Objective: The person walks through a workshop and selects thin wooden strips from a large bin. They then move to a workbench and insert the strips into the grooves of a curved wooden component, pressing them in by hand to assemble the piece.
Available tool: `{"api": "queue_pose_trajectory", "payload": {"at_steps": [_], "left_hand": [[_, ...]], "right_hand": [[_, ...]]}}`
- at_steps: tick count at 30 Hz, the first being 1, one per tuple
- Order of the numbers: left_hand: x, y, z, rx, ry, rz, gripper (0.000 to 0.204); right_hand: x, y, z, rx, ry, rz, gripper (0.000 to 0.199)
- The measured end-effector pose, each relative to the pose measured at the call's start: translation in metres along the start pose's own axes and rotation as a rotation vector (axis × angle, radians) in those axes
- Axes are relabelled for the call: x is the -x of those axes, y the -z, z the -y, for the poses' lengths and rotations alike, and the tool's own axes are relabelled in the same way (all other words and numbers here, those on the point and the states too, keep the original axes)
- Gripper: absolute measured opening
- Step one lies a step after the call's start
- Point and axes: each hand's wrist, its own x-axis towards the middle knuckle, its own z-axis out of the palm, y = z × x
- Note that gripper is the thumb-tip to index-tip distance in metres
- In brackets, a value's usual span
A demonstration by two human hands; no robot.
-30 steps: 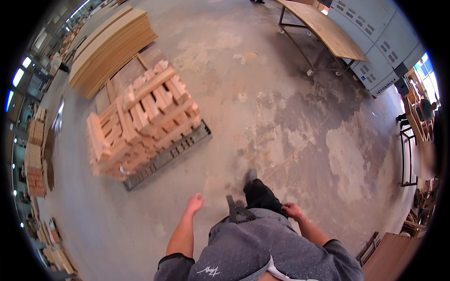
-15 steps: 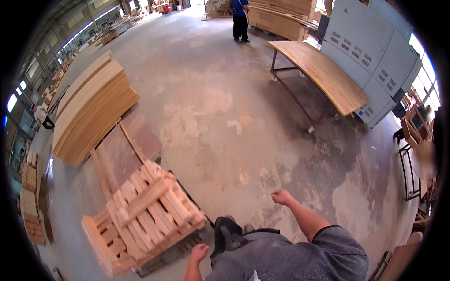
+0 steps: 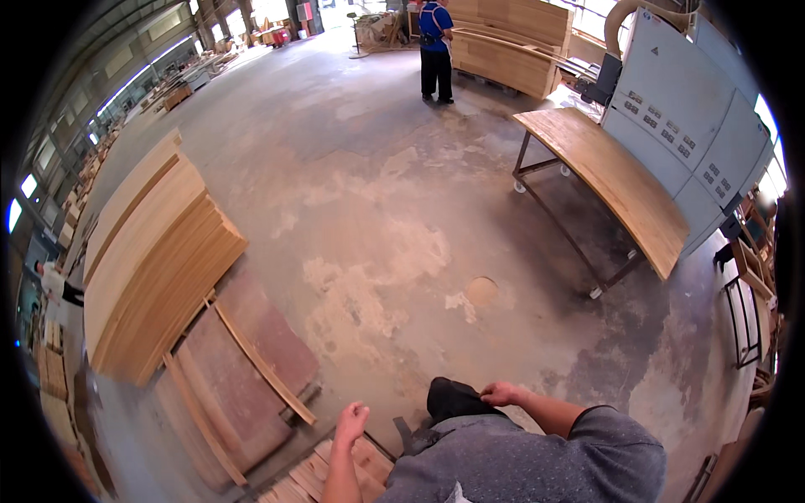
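Note:
My left hand (image 3: 352, 419) is raised with its fingers curled in and nothing visible in them. It is nearest to a stack of wooden pieces (image 3: 369, 469), mostly cut off by the lower edge and partly hidden by my forearm and body. My right hand (image 3: 501, 394) is loosely closed beside my raised leg in black cloth (image 3: 457, 399); no object shows in it. Whether its fingertips touch the cloth I cannot tell. Ahead of my left hand a low reddish-brown platform (image 3: 231, 377) carries narrow wooden strips (image 3: 260, 365).
A tall stack of boards (image 3: 159, 268) stands at left. To the right is a wheeled table (image 3: 612, 176) with a wooden top, beside a big grey cabinet (image 3: 688, 109). Further off, a person in blue (image 3: 436, 50) stands by stacked timber (image 3: 503, 50). Stained concrete floor (image 3: 377, 251) stretches between.
I have walked forward: the wooden pieces slid down and mostly out of view, and the table and board stack came nearer. My left hand rose; my right hand dropped toward my leg.

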Motion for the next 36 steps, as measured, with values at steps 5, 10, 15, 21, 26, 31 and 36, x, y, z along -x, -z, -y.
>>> {"api": "queue_pose_trajectory", "payload": {"at_steps": [5, 10, 15, 21, 26, 31, 36], "left_hand": [[-0.175, 0.066, -0.061, 0.011, 0.079, -0.050, 0.046], [-0.281, 0.147, 0.033, -0.671, 0.147, 0.157, 0.023], [-0.335, 0.186, -0.020, 0.029, 0.586, 0.098, 0.020], [-0.519, 0.260, -0.085, 0.102, 0.549, 0.083, 0.020], [-0.745, 0.367, -0.147, 0.150, 0.484, 0.080, 0.020], [-0.978, 0.506, -0.238, -0.124, 0.376, -0.134, 0.045], [-1.176, 0.593, -0.404, -0.208, 0.159, -0.143, 0.047]], "right_hand": [[-0.125, 0.074, 0.003, -0.293, -0.412, 0.065, 0.037], [-0.322, 0.219, 0.071, 0.261, -0.222, 0.100, 0.036], [-0.477, 0.409, 0.283, -0.015, -0.048, -0.362, 0.033], [-0.655, 0.541, 0.474, -0.147, 0.122, -0.393, 0.035], [-0.770, 0.569, 0.525, 0.196, -0.017, -0.121, 0.038], [-0.846, 0.608, 0.591, -0.100, -0.050, 0.047, 0.037], [-0.940, 0.669, 0.615, -0.354, -0.469, 0.021, 0.033]]}}
